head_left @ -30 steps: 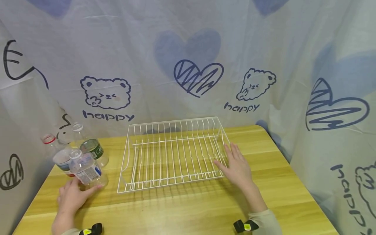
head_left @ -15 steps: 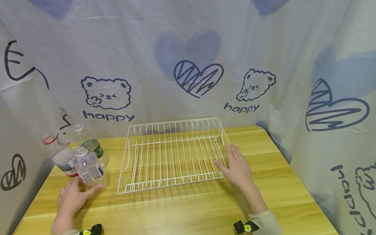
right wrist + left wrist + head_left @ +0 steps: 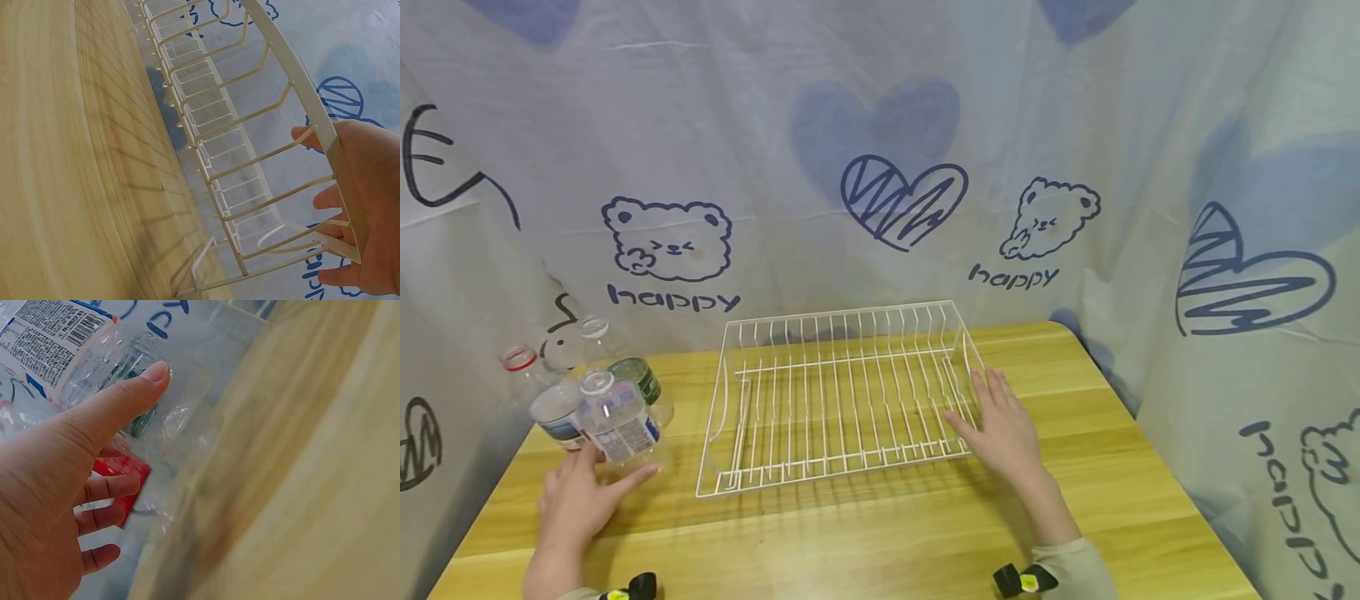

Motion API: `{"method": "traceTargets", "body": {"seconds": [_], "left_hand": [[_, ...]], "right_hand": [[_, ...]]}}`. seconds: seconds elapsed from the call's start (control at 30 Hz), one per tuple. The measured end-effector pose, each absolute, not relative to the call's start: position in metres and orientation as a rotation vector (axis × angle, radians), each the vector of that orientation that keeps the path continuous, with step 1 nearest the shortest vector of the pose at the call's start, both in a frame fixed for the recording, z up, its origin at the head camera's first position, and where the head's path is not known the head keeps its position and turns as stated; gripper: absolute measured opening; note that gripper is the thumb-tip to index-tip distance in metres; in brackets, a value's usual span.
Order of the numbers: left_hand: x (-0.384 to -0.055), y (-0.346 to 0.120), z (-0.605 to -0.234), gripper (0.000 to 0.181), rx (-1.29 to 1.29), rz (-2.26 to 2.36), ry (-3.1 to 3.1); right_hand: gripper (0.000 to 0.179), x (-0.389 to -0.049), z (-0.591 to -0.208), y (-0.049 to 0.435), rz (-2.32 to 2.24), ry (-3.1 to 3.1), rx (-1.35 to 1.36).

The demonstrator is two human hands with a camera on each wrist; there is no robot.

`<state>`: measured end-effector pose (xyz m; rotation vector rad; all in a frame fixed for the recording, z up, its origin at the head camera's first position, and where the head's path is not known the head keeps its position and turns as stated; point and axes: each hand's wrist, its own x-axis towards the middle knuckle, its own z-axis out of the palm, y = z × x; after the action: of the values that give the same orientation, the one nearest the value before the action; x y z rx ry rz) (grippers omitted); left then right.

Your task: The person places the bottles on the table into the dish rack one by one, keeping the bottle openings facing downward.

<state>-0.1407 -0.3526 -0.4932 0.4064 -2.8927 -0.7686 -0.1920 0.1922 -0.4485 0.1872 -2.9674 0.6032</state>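
Note:
At the table's left, my left hand [image 3: 578,496] is spread low beside a clear plastic bottle [image 3: 621,421] with a white and blue label. In the left wrist view its thumb [image 3: 119,400] lies straight across the bottle's lower end, and the other fingers are loosely bent; whether they touch it, I cannot tell. My right hand [image 3: 1003,429] rests at the near right corner of a white wire dish rack [image 3: 827,315], fingers extended. The right wrist view shows this hand [image 3: 369,200] behind the rack's rim [image 3: 294,81].
Two more clear bottles stand close behind: one with a red neck ring [image 3: 520,358] and one with a green label [image 3: 643,382]. The rack sits mid-table on the wooden tabletop [image 3: 850,542]. A printed curtain [image 3: 760,167] hangs behind and on both sides.
The white-and-blue-labelled bottle has shifted slightly and now stands a little further from me. My left hand has drawn back slightly to the left. The right hand stays at the rack.

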Motion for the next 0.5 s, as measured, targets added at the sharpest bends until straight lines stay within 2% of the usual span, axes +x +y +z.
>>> {"method": "traceTargets", "body": {"seconds": [0.5], "left_hand": [[-0.135, -0.327, -0.45, 0.09, 0.292, -0.648, -2.776]], "right_hand": [[0.088, -0.194, -0.45, 0.192, 0.6, -2.965, 0.187]]}}
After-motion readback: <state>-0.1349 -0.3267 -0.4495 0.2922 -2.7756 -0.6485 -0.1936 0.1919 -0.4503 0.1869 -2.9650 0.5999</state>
